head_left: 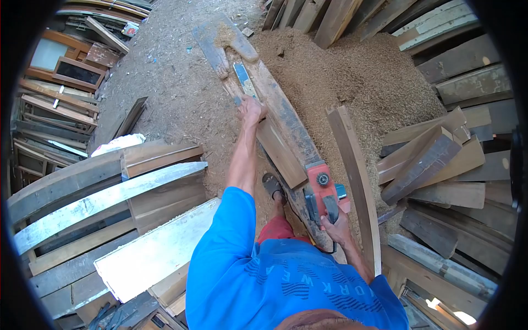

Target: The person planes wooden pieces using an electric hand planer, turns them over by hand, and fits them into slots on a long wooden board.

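My right hand (336, 227) is closed around the rear handle of a red and black electric hand planer (321, 184). The planer sits at the near end of a long worn plank bench (286, 124). A short brown wooden board (281, 153) lies along the bench, its near end close to the planer's front. At the board's far end, my left hand (252, 111) is closed on it, with some fingers hidden. Just beyond that hand, a narrow blue and pale strip (243, 80) lies in a slot of the bench.
A large heap of wood shavings (352, 71) lies right of the bench. A long curved plank (355, 181) stands close beside the planer. Stacked boards (440, 190) fill the right side; a white panel (159, 247) and more timber lie left. Loose sawdust (224, 36) covers the bench's far end.
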Demonstrator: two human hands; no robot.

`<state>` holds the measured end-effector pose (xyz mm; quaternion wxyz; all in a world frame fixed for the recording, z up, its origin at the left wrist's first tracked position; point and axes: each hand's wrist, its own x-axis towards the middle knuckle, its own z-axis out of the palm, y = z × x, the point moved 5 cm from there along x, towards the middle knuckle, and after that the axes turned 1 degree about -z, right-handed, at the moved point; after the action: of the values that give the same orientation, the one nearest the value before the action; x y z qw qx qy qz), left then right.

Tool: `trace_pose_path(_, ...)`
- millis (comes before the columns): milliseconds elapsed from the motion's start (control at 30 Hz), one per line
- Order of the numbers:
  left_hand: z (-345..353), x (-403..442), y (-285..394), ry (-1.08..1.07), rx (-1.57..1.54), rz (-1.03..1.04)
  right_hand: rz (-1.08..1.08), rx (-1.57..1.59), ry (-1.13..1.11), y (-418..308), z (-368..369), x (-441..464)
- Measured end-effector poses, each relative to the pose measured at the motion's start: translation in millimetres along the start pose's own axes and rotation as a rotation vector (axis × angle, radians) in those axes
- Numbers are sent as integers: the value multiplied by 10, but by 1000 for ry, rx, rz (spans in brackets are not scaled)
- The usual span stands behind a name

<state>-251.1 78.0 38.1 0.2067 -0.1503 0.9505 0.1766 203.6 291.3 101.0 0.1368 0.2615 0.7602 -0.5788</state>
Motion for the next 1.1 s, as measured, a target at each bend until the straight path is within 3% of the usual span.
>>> trace_pose_path(133,177,-277,-160,262,-72,245,64,51,-4,-76,-1,4)
trace_pose_path(300,78,-363,-182,192,-77,299,28,-8,25,-52,-7,13)
trace_pose_path(467,-156,-31,-80,160,24,283,125,73,-14,24,7,10)
trace_pose_path(667,-155,438,-127,101,96,301,-12,-32,26,89,27,27)
trace_pose_path(767,-237,327,-110,61,-15,318,103,171,-6,-4,50,14)
trace_pose_path(800,-358,189,-93,41,-91,318,-10,141,14,231,69,60)
trace_pose_path(833,-401,60,-127,21,-166,317,21,168,-16,197,74,71)
trace_pose_path(933,-402,-532,-343,381,-273,255,84,212,-62,162,78,46)
trace_pose_path(1000,52,-1070,-648,505,-260,296,48,182,-41,204,68,74)
trace_pose_path(1100,694,-2210,-901,242,-179,637,167,178,-17,-282,-20,29)
